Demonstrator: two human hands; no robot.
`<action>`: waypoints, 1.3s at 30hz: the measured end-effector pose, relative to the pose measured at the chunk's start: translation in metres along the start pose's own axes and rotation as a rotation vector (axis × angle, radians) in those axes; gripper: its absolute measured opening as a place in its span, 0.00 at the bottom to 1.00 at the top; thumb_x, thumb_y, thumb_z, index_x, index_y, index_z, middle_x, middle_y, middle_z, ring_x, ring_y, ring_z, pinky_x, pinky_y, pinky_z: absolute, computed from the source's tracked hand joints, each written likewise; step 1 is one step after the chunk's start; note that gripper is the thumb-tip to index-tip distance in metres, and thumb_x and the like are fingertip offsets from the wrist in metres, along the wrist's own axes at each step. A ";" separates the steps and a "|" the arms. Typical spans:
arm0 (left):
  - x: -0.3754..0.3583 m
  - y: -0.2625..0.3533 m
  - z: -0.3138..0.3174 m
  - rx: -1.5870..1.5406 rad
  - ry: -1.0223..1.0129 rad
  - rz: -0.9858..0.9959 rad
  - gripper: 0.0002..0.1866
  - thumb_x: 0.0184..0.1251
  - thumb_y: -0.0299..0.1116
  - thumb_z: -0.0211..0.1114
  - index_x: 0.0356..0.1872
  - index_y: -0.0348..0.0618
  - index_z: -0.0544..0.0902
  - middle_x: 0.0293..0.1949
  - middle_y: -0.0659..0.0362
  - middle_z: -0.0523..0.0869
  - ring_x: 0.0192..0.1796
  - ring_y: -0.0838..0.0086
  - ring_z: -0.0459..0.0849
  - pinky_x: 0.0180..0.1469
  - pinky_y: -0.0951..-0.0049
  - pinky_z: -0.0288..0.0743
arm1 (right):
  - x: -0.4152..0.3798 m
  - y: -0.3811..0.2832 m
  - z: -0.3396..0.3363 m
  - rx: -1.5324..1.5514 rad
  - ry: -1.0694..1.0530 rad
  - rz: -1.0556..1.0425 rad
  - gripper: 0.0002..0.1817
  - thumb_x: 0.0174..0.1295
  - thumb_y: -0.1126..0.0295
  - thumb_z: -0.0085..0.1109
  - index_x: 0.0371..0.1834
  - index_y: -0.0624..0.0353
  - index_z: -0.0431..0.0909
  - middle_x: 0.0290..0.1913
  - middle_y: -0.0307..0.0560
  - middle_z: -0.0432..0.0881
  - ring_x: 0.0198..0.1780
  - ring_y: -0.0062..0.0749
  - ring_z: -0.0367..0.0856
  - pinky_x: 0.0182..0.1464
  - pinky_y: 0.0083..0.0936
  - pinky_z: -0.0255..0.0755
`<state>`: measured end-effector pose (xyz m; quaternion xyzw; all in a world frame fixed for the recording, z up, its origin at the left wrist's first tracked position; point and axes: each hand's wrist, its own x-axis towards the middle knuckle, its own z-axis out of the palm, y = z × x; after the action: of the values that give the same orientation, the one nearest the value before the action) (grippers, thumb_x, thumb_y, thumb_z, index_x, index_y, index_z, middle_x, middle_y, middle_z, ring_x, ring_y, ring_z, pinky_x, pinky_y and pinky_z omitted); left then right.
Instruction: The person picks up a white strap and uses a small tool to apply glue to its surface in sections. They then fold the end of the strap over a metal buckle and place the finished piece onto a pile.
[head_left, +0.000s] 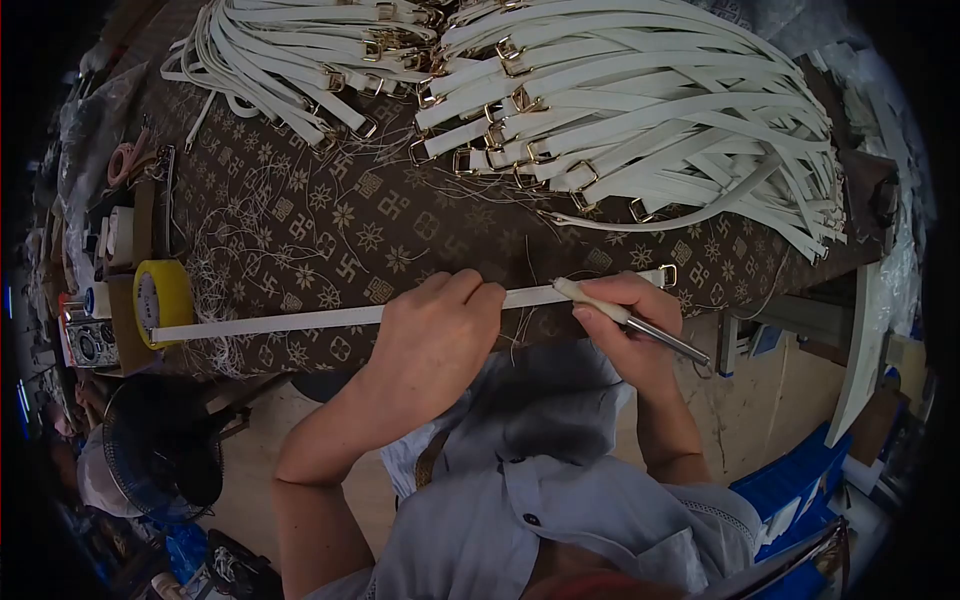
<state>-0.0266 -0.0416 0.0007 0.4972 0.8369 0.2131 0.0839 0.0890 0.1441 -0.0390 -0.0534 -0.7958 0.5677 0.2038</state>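
Observation:
A narrow white strap [290,324] lies stretched across the dark patterned cloth, with a gold buckle [669,275] at its right end. My left hand [440,333] is closed on the strap near its middle, knuckles up. In my right hand [640,322] is a slim tool [655,335] with a pale, whitish front part and a silver metal rod behind. The tool's pale tip is right at the strap, just left of the buckle end. Loose thread ends hang from the strap between my hands.
A large pile of white buckled straps [640,120] covers the far right of the cloth [400,215]; a smaller bundle [300,50] lies at far left. Loose threads [235,240], a yellow tape roll [160,300] and pink-handled scissors [125,160] are at left. A fan [165,450] stands lower left.

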 end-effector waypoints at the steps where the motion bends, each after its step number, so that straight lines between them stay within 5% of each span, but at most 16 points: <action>1: 0.001 0.000 0.002 -0.002 0.000 -0.003 0.04 0.53 0.25 0.62 0.31 0.42 0.77 0.27 0.59 0.77 0.30 0.66 0.80 0.30 0.68 0.75 | 0.000 -0.001 0.000 0.000 -0.003 0.002 0.12 0.50 0.79 0.68 0.38 0.61 0.80 0.32 0.46 0.83 0.30 0.26 0.81 0.32 0.19 0.72; 6: 0.005 -0.006 0.012 -0.133 0.061 -0.049 0.05 0.57 0.24 0.61 0.32 0.42 0.73 0.28 0.58 0.78 0.30 0.66 0.81 0.30 0.68 0.74 | 0.007 -0.005 0.000 -0.095 -0.117 -0.082 0.12 0.45 0.77 0.71 0.34 0.58 0.82 0.29 0.44 0.83 0.29 0.33 0.82 0.32 0.23 0.73; 39: 0.005 -0.014 0.028 -0.175 0.194 0.009 0.10 0.55 0.24 0.64 0.35 0.43 0.71 0.27 0.60 0.78 0.30 0.67 0.80 0.31 0.68 0.71 | 0.011 0.003 0.006 -0.227 -0.179 -0.268 0.16 0.41 0.76 0.73 0.36 0.56 0.82 0.28 0.43 0.82 0.25 0.30 0.78 0.27 0.22 0.71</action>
<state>-0.0302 -0.0356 -0.0301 0.4689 0.8170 0.3326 0.0446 0.0759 0.1429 -0.0403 0.0811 -0.8697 0.4445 0.1989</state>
